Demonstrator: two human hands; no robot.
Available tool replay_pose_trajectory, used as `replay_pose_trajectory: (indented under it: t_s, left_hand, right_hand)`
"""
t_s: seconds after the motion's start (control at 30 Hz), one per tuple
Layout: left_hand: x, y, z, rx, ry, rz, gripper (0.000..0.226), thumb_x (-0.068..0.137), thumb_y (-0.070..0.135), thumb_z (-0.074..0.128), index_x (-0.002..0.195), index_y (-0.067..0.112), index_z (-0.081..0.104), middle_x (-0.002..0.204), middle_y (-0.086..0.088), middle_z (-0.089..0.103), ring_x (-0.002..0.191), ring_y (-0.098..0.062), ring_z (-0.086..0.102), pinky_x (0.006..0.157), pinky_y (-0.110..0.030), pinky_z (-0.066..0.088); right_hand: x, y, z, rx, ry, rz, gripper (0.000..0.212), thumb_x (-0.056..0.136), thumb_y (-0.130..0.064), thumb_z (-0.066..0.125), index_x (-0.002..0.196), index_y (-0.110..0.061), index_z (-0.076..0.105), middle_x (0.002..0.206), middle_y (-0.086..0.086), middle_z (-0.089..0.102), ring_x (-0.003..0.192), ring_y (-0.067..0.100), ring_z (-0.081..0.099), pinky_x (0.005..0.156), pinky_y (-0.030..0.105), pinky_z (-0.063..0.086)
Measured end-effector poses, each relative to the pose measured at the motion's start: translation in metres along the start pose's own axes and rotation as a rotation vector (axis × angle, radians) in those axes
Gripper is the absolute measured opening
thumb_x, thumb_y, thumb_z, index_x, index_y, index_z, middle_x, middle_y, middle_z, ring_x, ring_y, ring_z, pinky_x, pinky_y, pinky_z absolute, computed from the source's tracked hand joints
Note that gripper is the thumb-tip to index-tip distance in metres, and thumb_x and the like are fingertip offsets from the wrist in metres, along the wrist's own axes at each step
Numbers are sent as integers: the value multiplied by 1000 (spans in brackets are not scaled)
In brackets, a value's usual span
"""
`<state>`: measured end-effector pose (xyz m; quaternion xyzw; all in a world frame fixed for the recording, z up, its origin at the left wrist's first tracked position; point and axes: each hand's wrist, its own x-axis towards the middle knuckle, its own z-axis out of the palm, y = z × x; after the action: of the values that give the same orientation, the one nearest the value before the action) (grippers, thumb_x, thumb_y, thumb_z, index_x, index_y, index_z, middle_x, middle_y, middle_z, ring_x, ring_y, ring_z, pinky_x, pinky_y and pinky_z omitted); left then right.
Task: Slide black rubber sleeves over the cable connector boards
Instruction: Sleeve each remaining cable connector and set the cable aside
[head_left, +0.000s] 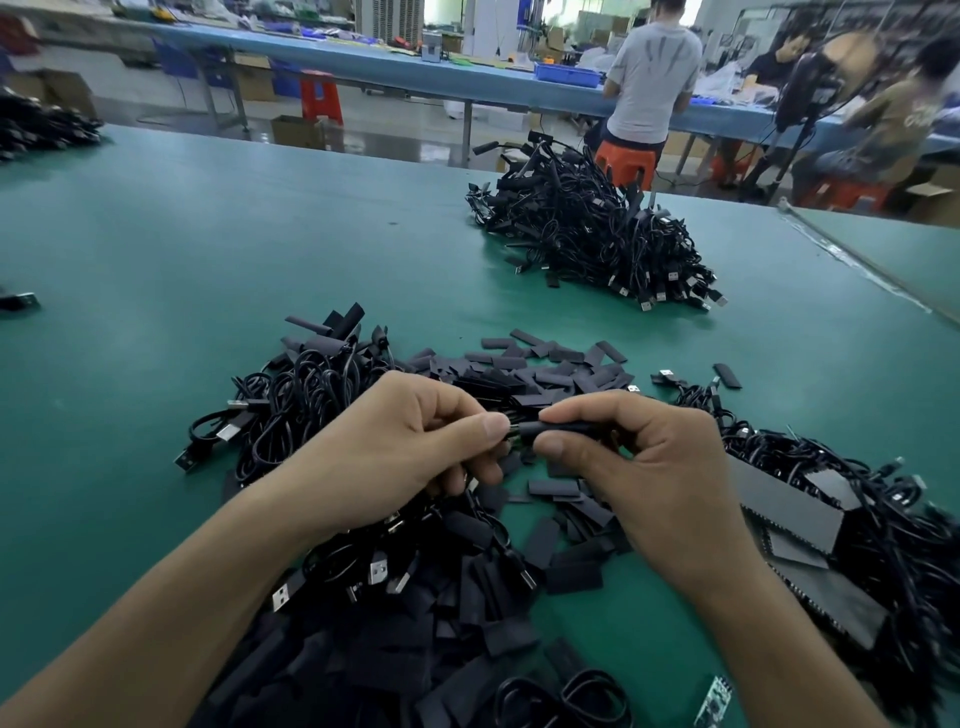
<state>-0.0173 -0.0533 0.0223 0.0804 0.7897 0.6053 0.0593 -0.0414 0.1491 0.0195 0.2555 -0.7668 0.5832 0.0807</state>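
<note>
My right hand (639, 467) pinches a black rubber sleeve (558, 428) between thumb and forefinger at the centre of the view. My left hand (410, 447) pinches a cable's connector board (514, 435) at the sleeve's left end; only a small green tip of the board shows between the fingertips. Loose flat black sleeves (540, 376) lie scattered on the green table just behind the hands and below them. A bare green board (714, 701) lies near the bottom edge.
Heaps of black USB cables lie left of my hands (291, 410), at the right (831, 483) and farther back (597, 234). The green table (156, 270) stretches to the left. Beyond its far edge people sit at a blue bench (415, 73).
</note>
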Motion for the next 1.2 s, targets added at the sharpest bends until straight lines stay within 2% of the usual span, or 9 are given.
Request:
replay_pose_trajectory:
  t_s: [0.13, 0.23, 0.33, 0.5, 0.67, 0.83, 0.93, 1.03, 1.2]
  left_hand:
    - [1, -3, 1, 58, 11, 25, 21, 92, 37, 59, 77, 36, 74, 69, 2, 74, 53, 1, 57, 53, -10, 43]
    - [0, -4, 1, 115, 25, 32, 27, 98, 25, 59, 75, 27, 72, 65, 6, 72, 53, 2, 56, 53, -10, 43]
    - [-1, -4, 1, 148, 2, 37, 20, 98, 23, 59, 82, 24, 71, 67, 7, 72, 55, 2, 57, 55, -11, 45]
    - [-1, -5, 0, 189, -32, 54, 14, 98, 20, 61, 89, 25, 71, 71, 7, 74, 58, 0, 58, 58, -15, 48]
    - [-2, -5, 0, 286, -24, 90, 15, 97, 26, 61, 90, 36, 68, 69, 10, 72, 51, -11, 48, 49, -28, 40]
    - [-3, -2, 0, 320, -18, 116, 15, 98, 27, 58, 88, 31, 68, 71, 9, 71, 50, -14, 49, 48, -35, 43]
    - [-3, -2, 1, 324, -25, 113, 19, 98, 24, 59, 83, 28, 70, 70, 11, 72, 52, -19, 53, 50, -33, 44]
    - [-2, -3, 2, 305, -4, 110, 20, 98, 22, 61, 80, 26, 71, 70, 10, 73, 54, -4, 56, 51, -18, 45]
    - [-1, -7, 3, 254, 69, 83, 26, 98, 24, 60, 73, 26, 70, 68, 6, 73, 52, -2, 56, 50, -12, 42]
  right_hand:
    - [-1, 2, 0, -51, -21, -36, 20, 68, -34, 78, 87, -33, 74, 75, -19, 72, 64, 0, 65, 61, 9, 47]
    - [-1, 3, -2, -129, -47, -65, 25, 68, -36, 79, 92, -34, 74, 84, -19, 74, 76, 0, 69, 68, 11, 51]
    - [0, 4, -4, -219, -53, -123, 26, 69, -35, 78, 94, -28, 76, 83, -19, 73, 80, -2, 68, 71, 9, 50]
    - [0, 6, -4, -256, -36, -184, 21, 74, -30, 77, 90, -18, 77, 81, -19, 70, 71, -4, 66, 63, 6, 47]
    - [-1, 7, 0, -142, -29, -128, 12, 73, -31, 76, 85, -28, 75, 76, -15, 72, 69, 3, 68, 63, 11, 50]
    - [-1, 7, -1, -89, -72, -95, 22, 69, -32, 78, 90, -35, 73, 84, -20, 74, 77, 0, 69, 71, 12, 51]
    - [-2, 6, -1, -123, -102, -111, 22, 69, -32, 78, 91, -35, 73, 85, -21, 73, 77, -3, 69, 68, 9, 50]
    - [-2, 6, 0, -119, -78, -101, 24, 69, -33, 78, 93, -36, 73, 86, -21, 73, 79, -1, 69, 70, 12, 51]
    - [-2, 11, 6, -12, 123, 7, 34, 72, -26, 84, 101, -37, 71, 81, -8, 73, 72, 11, 70, 64, 18, 55]
